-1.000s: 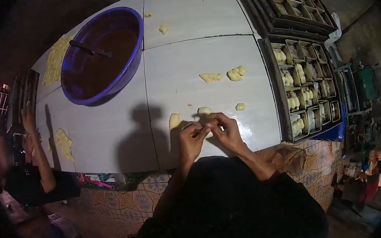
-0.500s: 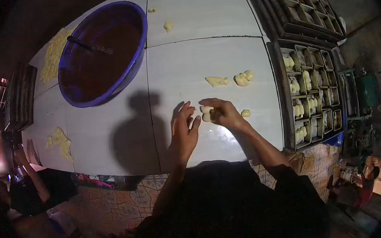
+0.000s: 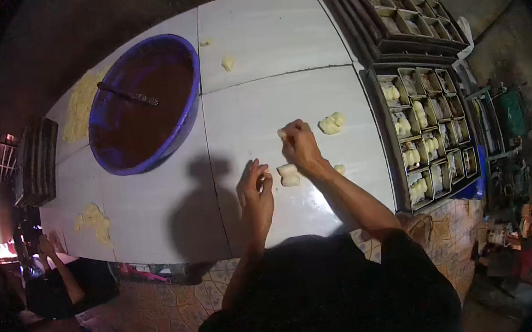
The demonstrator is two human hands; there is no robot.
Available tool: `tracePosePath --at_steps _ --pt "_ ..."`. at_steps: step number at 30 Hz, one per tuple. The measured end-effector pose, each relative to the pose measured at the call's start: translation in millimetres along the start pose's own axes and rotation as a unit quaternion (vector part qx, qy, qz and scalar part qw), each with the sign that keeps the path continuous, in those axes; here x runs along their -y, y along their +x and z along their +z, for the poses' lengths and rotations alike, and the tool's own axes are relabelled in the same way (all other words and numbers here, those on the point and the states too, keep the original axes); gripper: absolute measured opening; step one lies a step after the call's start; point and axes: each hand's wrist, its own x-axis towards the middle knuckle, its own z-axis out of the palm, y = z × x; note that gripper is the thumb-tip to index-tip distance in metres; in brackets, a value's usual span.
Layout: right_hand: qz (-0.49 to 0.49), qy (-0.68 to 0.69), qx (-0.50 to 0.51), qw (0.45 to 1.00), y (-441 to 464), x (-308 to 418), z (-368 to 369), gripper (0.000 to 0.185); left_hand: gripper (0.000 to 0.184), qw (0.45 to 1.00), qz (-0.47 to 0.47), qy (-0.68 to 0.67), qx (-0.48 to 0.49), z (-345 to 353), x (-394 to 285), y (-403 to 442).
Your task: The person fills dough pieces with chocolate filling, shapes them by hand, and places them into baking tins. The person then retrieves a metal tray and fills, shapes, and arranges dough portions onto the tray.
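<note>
A shaped dough piece [image 3: 289, 175] lies on the white table between my two hands. My right hand [image 3: 303, 145] is closed on a piece of dough [image 3: 283, 134], which peeks out at the fingertips. To the left, my left hand [image 3: 256, 192] is raised with its fingers drawn together; something pale shows at the tips, too small to name. Just beyond my right hand sits a lumpy dough piece [image 3: 332, 123]. A small dough ball [image 3: 340, 169] is partly hidden behind my right forearm.
A blue basin [image 3: 196, 102] of dark contents with a utensil [image 3: 127, 93] stands back left. Compartmented tins [image 3: 416, 134], some with dough, line the right edge. Dough scraps [image 3: 96, 223] lie at left. Another person's arm [image 3: 65, 275] is at far left.
My right hand has let go of the shaped dough piece, moved away from me and taken hold of the flat dough piece. My left hand's fingers have drawn together. The camera view has shifted.
</note>
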Motion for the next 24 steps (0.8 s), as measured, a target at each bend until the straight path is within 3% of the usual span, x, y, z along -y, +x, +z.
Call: tracePosePath --at_steps 1,2,4,5,6,7,8,9,12,13,14,16,17,18,20,21,23,24 --pt "-0.044 0.063 -0.003 0.997 2 24 -8 0.014 0.047 0.999 -0.014 -0.026 -0.016 -4 -1 1" --pt "0.012 0.129 0.031 0.991 -9 49 -18 0.019 0.045 0.996 -0.015 -0.089 -0.027 -7 -3 0" --pt "0.002 0.198 0.136 0.971 -30 92 -45 0.024 0.043 0.974 -0.026 -0.218 -0.053 -10 -12 -11" --pt "-0.031 0.235 0.14 0.961 -40 97 -47 0.026 0.035 0.969 -0.019 -0.244 -0.034 -12 -32 -17" --pt "-0.061 0.272 0.144 0.949 -51 102 -46 0.027 0.032 0.979 0.015 -0.198 -0.033 -14 -34 -23" --pt "-0.002 0.249 0.142 0.958 -60 106 -46 0.027 0.03 0.987 0.048 -0.15 -0.03 -16 -34 -28" --pt "-0.009 0.243 0.109 0.964 -69 109 -46 0.027 0.027 0.991 0.082 -0.102 -0.024 -16 -34 -33" --pt "-0.007 0.256 0.106 0.961 -76 104 -41 0.027 0.021 0.987 0.024 -0.147 -0.051 -11 -29 -37" --pt "-0.048 0.257 0.047 0.964 -74 95 -32 0.03 0.021 0.986 -0.02 -0.153 -0.061 -6 -34 -45" --pt "-0.07 0.251 0.019 0.965 -72 96 -31 0.032 0.019 0.995 -0.018 -0.076 -0.056 -8 -43 -47" --pt "-0.107 0.248 0.048 0.962 -72 100 -32 0.036 0.018 0.977 -0.016 -0.214 -0.007 -7 -36 -46" --pt "-0.18 0.244 0.109 0.947 -74 113 -33 0.044 0.018 0.878 -0.012 -0.472 0.086 -7 -11 -41" --pt "-0.183 0.308 0.135 0.924 -77 103 -20 0.047 0.025 0.753 -0.062 -0.639 0.145 -13 -4 -34" --pt "-0.175 0.297 0.158 0.925 -76 102 -20 0.043 0.025 0.763 -0.126 -0.626 0.097 -11 -16 -40" --pt "-0.042 0.488 0.211 0.846 -76 107 -25 0.061 0.062 0.753 -0.134 -0.634 0.116 -7 -15 -35" --pt "-0.027 0.516 0.209 0.83 -74 92 -18 0.075 0.081 0.741 -0.111 -0.637 0.18 -9 -23 -31" --pt "0.056 0.58 0.253 0.772 -70 76 -14 0.117 0.12 0.712 -0.053 -0.633 0.301 -30 -59 -18" --pt "0.088 0.637 0.239 0.727 -68 48 22 0.117 0.149 0.786 -0.073 -0.562 0.248 -39 -76 -5"
